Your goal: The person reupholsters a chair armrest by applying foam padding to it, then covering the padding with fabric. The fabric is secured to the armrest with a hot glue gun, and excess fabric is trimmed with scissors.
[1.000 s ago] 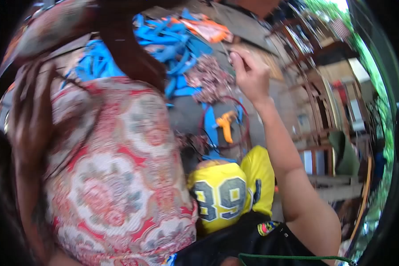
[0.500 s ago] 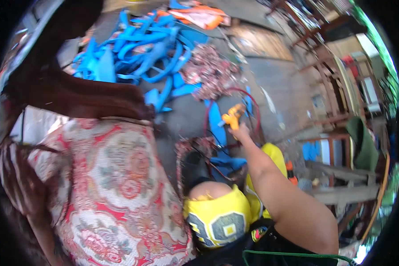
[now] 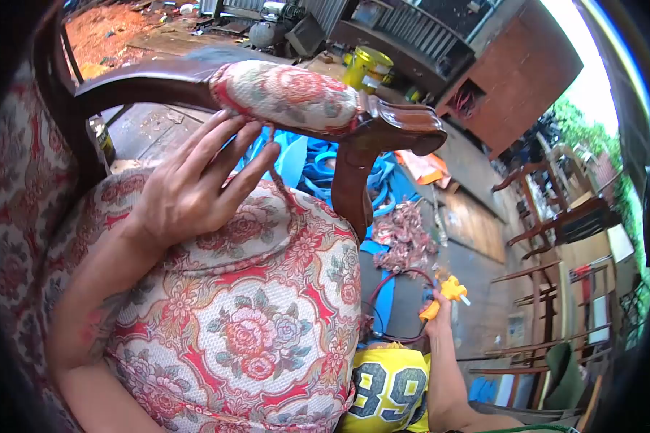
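Note:
My left hand (image 3: 191, 195) reaches over the seat of a floral-upholstered armchair. Its fingers are stretched and spread, with the tips against the lower edge of the padded armrest (image 3: 289, 94). A narrow strip of trim (image 3: 280, 184) hangs from that edge beside my index finger and trails down over the seat cushion (image 3: 245, 332). Low on the right, away from the chair, my right hand (image 3: 438, 314) grips a yellow glue gun (image 3: 451, 290) by its handle, its pale nozzle aimed to the right. Dark carved wood (image 3: 404, 126) forms the front of the armrest.
Blue foam offcuts (image 3: 303, 162) lie heaped behind the armrest, with a pile of reddish fabric scraps (image 3: 406, 238) closer in. A red cord (image 3: 375, 289) loops on the floor near the gun. Wooden chair frames (image 3: 556, 209) stand at right; a yellow bucket (image 3: 368, 66) stands behind.
The view has swung up and left, bringing the whole armrest into sight. My left hand, earlier dim at the left edge, now shows plainly at the pad. The glue gun stays in my right hand.

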`<state>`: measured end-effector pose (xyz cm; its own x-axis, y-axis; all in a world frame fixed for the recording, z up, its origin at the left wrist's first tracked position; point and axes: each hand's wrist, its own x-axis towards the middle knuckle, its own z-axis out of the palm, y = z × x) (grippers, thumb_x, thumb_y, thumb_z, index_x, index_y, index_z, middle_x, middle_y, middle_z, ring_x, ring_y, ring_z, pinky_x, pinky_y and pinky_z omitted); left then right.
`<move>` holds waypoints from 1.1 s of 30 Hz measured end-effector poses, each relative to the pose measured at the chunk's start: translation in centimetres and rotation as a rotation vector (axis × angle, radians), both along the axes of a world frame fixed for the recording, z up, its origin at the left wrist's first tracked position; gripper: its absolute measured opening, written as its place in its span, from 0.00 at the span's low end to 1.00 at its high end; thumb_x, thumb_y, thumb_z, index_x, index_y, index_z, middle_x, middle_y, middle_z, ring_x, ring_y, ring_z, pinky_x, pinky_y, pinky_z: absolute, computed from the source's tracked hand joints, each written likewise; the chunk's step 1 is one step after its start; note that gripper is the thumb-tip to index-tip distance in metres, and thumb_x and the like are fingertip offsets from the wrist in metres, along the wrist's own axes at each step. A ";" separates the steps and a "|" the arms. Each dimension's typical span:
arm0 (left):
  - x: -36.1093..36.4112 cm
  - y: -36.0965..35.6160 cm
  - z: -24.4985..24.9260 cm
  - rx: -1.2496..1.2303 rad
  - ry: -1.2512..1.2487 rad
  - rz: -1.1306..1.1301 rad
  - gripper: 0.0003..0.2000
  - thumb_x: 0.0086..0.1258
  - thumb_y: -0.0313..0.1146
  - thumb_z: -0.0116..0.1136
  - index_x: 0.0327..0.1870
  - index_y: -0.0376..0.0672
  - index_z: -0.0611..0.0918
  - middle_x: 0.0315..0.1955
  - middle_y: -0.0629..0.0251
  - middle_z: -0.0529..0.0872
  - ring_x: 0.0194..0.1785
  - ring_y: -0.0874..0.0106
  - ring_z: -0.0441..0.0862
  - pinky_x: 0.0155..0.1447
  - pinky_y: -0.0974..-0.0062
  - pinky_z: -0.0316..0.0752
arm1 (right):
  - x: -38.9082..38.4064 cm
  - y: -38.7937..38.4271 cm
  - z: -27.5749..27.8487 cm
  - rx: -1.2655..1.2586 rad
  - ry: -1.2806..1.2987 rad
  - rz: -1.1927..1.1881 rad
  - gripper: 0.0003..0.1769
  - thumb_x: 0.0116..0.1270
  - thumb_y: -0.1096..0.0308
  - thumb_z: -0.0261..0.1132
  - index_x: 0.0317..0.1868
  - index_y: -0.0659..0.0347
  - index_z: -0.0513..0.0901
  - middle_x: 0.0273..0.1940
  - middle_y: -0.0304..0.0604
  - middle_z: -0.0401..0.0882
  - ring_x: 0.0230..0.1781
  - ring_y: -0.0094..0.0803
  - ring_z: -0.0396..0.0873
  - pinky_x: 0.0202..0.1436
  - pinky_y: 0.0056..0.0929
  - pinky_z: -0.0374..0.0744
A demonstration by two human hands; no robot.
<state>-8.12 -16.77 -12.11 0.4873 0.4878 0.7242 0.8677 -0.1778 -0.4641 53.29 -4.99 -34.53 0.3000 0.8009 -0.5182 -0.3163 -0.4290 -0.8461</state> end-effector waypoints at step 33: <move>-0.9 1.1 -2.3 0.122 -0.015 -0.058 0.25 0.70 0.34 0.61 0.69 0.40 0.84 0.62 0.50 0.88 0.70 0.55 0.82 0.78 0.54 0.78 | -29.5 -1.8 26.7 1.760 -1.581 1.076 0.34 0.56 0.60 0.83 0.59 0.65 0.82 0.54 0.55 0.88 0.48 0.52 0.91 0.50 0.44 0.89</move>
<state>-9.02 -15.62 -14.41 0.5006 0.3671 0.7840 0.8648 -0.1710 -0.4722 23.83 -6.80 -7.84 -0.8920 0.1223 0.4352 0.2467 0.9384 0.2420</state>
